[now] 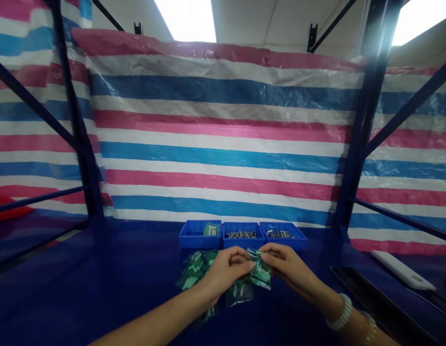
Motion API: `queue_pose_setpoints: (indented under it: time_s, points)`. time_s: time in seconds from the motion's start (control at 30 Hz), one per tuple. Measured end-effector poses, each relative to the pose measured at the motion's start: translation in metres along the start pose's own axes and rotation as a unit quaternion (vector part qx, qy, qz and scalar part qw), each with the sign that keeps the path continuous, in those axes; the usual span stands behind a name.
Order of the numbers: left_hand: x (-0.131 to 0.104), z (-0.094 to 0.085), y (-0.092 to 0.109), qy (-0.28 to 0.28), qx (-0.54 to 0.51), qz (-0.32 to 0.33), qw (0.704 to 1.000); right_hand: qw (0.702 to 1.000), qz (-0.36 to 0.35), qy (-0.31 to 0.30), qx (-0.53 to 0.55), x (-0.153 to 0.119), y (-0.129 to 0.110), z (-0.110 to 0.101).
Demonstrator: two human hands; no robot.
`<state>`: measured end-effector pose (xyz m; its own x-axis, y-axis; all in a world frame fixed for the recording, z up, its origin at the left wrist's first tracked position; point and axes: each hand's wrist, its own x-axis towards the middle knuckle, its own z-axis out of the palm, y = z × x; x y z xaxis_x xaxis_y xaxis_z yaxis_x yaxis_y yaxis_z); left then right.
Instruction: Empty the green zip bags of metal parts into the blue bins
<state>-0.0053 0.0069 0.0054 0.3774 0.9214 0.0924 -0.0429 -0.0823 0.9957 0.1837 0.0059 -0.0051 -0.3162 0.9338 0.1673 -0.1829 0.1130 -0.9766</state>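
Observation:
Between my two hands is a small clear green plastic bag with pale pieces inside. My left hand pinches its left edge between thumb and fingers. On the other side, my right hand grips the bag near its upper right corner. Below the held bag, another green bag lies on the blue table. A heap of similar green bags spreads to the left, partly hidden by my left hand and forearm.
Three blue bins stand in a row behind my hands: the left bin has one green bag, the middle bin and right bin hold small metal parts. At right lie a white device and a long black object. Dark posts frame the table.

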Motion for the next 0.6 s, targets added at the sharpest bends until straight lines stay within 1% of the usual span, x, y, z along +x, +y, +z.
queue_pose_setpoints:
  time_s: [0.07,0.13,0.2,0.23,0.27,0.3,0.33,0.37,0.4,0.43,0.47,0.5,0.53,0.57,0.6]
  points:
    - [0.000,0.000,-0.002,0.016,-0.017,-0.004,1.000,1.000,0.010,-0.008,0.018,-0.002,-0.002,0.002]
    - [0.001,0.000,-0.004,0.042,-0.028,0.003,0.999,0.999,0.032,-0.031,0.025,-0.002,-0.002,0.003]
    - [0.002,0.000,-0.006,0.062,-0.012,0.022,0.998,0.999,0.033,-0.038,-0.004,-0.001,0.000,0.002]
    - [0.001,0.000,-0.006,0.068,0.011,0.042,0.997,0.999,0.017,-0.028,-0.033,-0.001,0.002,0.001]
    - [0.001,-0.001,-0.005,0.073,0.044,0.076,0.993,0.997,-0.017,-0.010,-0.073,0.000,0.003,0.001]
    - [0.000,-0.003,-0.004,0.077,0.090,0.127,0.985,0.990,-0.068,0.011,-0.125,0.000,0.003,0.000]
    - [-0.001,-0.005,-0.002,0.078,0.148,0.194,0.967,0.973,-0.135,0.032,-0.186,-0.001,0.003,-0.001]
    - [-0.002,-0.008,-0.001,0.072,0.213,0.271,0.936,0.944,-0.210,0.049,-0.251,-0.002,0.002,-0.001]
    - [-0.002,-0.012,0.000,0.059,0.278,0.347,0.894,0.905,-0.283,0.058,-0.312,-0.004,0.001,-0.001]
    - [-0.002,-0.016,0.001,0.039,0.335,0.415,0.845,0.862,-0.347,0.058,-0.365,-0.006,-0.001,0.000]
    - [-0.003,-0.020,0.001,0.014,0.380,0.467,0.799,0.823,-0.397,0.054,-0.403,-0.008,-0.003,0.000]
    - [-0.003,-0.023,0.000,-0.009,0.410,0.505,0.760,0.793,-0.432,0.048,-0.428,-0.010,-0.005,0.000]
    - [-0.003,-0.025,0.000,-0.028,0.428,0.529,0.732,0.775,-0.452,0.043,-0.439,-0.012,-0.007,0.001]
    - [-0.003,-0.026,0.000,-0.042,0.437,0.542,0.717,0.770,-0.459,0.039,-0.441,-0.013,-0.007,0.001]
    - [-0.003,-0.026,0.001,-0.044,0.435,0.546,0.714,0.774,-0.457,0.041,-0.436,-0.013,-0.008,0.001]
